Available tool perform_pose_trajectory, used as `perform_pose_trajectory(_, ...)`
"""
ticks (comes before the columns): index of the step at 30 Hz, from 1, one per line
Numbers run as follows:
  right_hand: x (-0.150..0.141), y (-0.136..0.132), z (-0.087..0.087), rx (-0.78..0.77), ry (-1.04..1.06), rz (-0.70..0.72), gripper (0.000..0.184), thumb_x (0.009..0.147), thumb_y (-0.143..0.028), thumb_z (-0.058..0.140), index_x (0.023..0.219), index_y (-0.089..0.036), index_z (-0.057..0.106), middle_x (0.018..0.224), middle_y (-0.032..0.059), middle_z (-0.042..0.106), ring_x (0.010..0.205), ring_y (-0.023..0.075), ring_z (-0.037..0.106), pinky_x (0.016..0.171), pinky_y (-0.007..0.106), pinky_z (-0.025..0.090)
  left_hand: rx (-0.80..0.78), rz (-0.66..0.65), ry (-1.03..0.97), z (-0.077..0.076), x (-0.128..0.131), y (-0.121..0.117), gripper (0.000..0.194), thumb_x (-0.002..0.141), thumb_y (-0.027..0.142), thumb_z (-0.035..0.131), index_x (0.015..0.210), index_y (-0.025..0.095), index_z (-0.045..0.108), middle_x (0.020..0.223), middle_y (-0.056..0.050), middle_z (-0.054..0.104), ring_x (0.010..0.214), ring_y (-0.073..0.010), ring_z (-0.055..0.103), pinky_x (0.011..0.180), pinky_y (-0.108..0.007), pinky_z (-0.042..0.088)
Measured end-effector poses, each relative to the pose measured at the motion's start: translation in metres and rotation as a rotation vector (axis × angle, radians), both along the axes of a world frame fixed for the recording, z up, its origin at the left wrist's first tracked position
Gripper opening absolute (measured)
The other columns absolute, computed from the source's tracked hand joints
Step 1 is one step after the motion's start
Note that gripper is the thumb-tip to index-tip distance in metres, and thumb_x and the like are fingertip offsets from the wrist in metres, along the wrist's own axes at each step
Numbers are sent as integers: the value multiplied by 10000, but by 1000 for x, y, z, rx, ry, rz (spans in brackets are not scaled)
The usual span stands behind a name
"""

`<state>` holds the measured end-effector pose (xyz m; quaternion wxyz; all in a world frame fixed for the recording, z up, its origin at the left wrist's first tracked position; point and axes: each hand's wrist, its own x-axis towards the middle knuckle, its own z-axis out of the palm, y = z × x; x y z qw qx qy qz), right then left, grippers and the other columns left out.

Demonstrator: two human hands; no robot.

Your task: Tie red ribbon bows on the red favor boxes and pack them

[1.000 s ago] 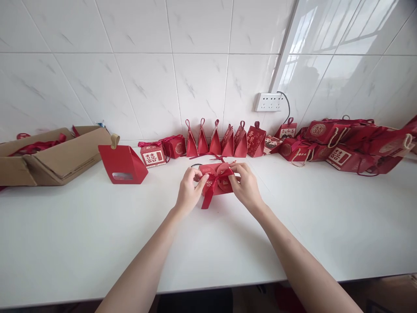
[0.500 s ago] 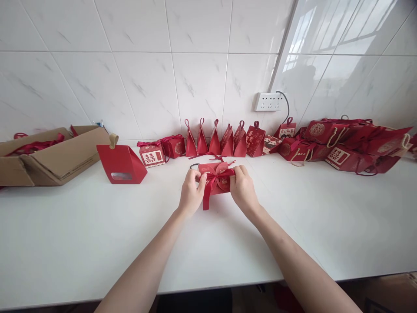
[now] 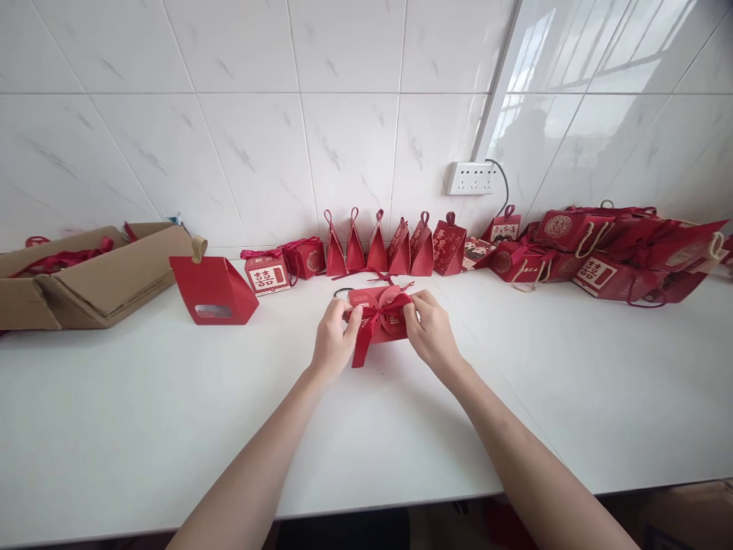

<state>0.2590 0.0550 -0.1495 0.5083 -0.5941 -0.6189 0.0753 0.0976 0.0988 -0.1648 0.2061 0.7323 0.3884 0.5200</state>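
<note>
A small red gift box (image 3: pixel 389 333) with gold print rests on the white table before me. Across its top runs a dark red ribbon (image 3: pixel 372 325), knotted near the middle, one tail hanging down the front. My left hand (image 3: pixel 337 336) pinches the ribbon at the box's left side, thumb and fingers closed. On the right side my right hand (image 3: pixel 428 325) is closed on the other part of the ribbon. My fingers partly cover both ends of the box.
Several red peaked boxes (image 3: pixel 375 252) line the tiled wall. A larger red box (image 3: pixel 214 294) stands to the left, beside an open cardboard box (image 3: pixel 120 275) holding ribbons. More red boxes (image 3: pixel 595 279) are piled at the right, below a white power strip (image 3: pixel 473 179).
My right hand has turned slightly and its fingers have shifted on the ribbon. The hanging tail has swung a little to the left.
</note>
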Motion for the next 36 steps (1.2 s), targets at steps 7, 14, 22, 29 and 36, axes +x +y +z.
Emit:
perform_pose_trajectory(7, -2, -2, 2, -75, 94, 54, 185, 836, -252, 308, 673, -229, 393, 825, 53, 475, 742, 200, 500, 710, 364, 441, -18, 44, -5, 2, 0, -1, 247, 896, 326, 411, 686, 223, 331, 689, 23, 420, 632, -129, 424, 633, -241, 377)
perform_pose_trajectory(14, 4, -4, 6, -167, 244, 216, 398, 837, -534, 396, 816, -194, 603, 994, 76, 516, 995, 249, 516, 846, 387, 442, 151, 17, 46, -2, -2, 3, 227, 882, 303, 421, 690, 219, 334, 673, 30, 405, 583, -112, 396, 581, -231, 361)
perform_pose_trajectory(22, 1, -1, 9, -162, 329, 114, 293, 790, -431, 453, 751, -188, 612, 981, 76, 550, 903, 216, 548, 759, 334, 460, 98, 10, 4, -4, -2, 4, 248, 879, 332, 441, 682, 213, 351, 647, 31, 426, 594, -111, 422, 594, -228, 381)
perform_pose_trajectory(29, 0, 4, 0, -50, 333, 172, 346, 837, -485, 440, 705, -200, 586, 1009, 64, 585, 990, 218, 534, 910, 357, 399, -57, 50, -63, 2, -1, 2, 286, 880, 374, 432, 664, 214, 331, 643, 30, 421, 616, -121, 430, 631, -238, 381)
perform_pose_trajectory(36, -4, 14, -16, -122, 634, 251, 396, 807, -578, 500, 689, -203, 548, 915, 49, 614, 940, 221, 548, 816, 336, 444, -83, 97, -58, 3, -1, 2, 253, 886, 349, 405, 680, 218, 342, 639, 30, 421, 598, -126, 413, 607, -242, 355)
